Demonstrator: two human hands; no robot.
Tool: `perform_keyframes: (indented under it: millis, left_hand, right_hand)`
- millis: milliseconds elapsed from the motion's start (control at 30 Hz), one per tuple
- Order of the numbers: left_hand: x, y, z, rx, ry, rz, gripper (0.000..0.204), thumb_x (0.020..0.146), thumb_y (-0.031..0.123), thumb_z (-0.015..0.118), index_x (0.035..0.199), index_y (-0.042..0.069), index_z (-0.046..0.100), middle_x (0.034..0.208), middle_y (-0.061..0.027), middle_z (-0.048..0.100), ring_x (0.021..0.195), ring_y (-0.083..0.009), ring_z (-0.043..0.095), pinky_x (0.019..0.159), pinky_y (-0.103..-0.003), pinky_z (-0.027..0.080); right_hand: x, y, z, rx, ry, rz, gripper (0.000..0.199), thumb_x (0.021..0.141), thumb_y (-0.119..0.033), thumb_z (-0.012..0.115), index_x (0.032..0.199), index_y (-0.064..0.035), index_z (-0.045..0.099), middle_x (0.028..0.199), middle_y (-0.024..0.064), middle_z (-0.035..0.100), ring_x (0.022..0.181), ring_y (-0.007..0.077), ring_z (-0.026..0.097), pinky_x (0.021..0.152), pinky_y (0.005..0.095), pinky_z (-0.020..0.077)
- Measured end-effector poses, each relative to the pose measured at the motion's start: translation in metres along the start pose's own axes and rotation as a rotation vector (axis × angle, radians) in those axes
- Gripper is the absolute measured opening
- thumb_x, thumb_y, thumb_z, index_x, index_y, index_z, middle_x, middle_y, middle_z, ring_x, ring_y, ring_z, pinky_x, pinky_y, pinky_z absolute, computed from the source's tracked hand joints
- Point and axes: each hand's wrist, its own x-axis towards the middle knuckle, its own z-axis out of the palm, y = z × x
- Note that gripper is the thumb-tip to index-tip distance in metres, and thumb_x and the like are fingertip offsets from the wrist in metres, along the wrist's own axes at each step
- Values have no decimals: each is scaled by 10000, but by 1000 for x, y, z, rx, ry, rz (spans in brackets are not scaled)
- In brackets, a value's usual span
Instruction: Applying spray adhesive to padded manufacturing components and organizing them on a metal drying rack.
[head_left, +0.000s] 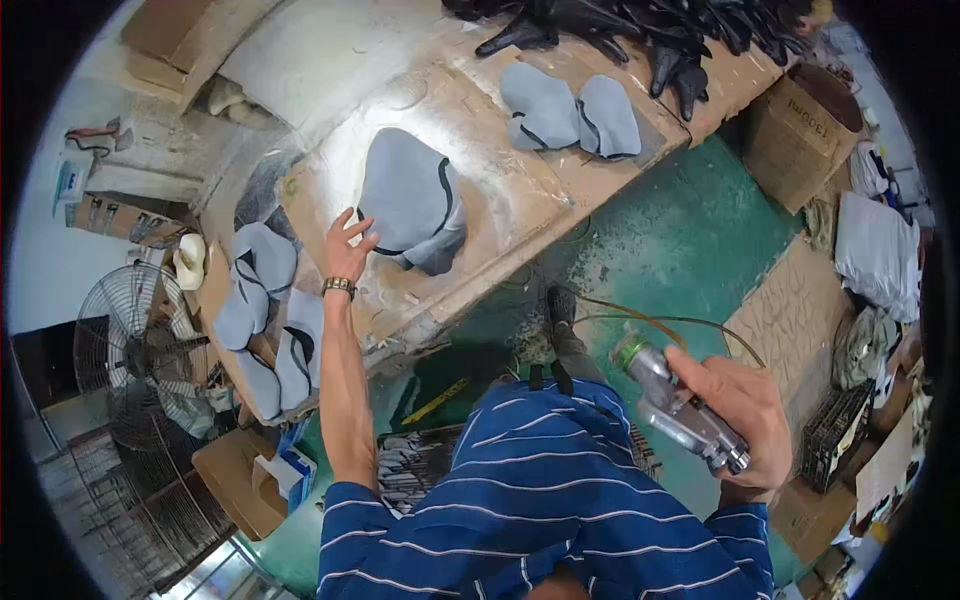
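Observation:
A grey, rounded fabric piece with black edging (405, 190) lies on the cardboard-covered work table (510, 215). At its lower left edge is my left hand (348, 248), fingers spread and holding nothing; whether the fingertips touch the fabric I cannot tell. My right hand (735, 405) is wrapped round a metal spray gun (690, 415) with a green ring at its nozzle end, held away from the table on the right. A thin brownish hose (650, 320) runs near the gun; its connection is hidden.
Similar grey pieces lie in a pair (570, 110) farther along the table and in a group (265, 310) to the left. Black glossy shapes (600, 30) are heaped at the far end. A large fan (140, 350) stands left, a cardboard box (800, 135) at the far right.

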Motion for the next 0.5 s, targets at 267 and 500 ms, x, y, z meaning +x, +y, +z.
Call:
perform_keyframes:
  millis: [267,500]
  left_hand:
    - [-14,28,11,-7,54,-73,460,880,137,738,1339,157,709,1612,-170,423,1482,-304,407,1208,-401,338]
    - [-69,36,30,-750,645,-329,537,974,-32,595,1501,-23,493,1583,-174,457,1455,-269,441,1197,-381,335]
  right_hand:
    - [49,-9,2,17,112,-76,666,748,-300,643,1282,95,676,765,160,636,654,272,627,630,338,455]
    - [45,-27,-3,-57,-119,-149,637,699,-34,793,1323,19,677,769,124,671,657,276,657,583,371,492]
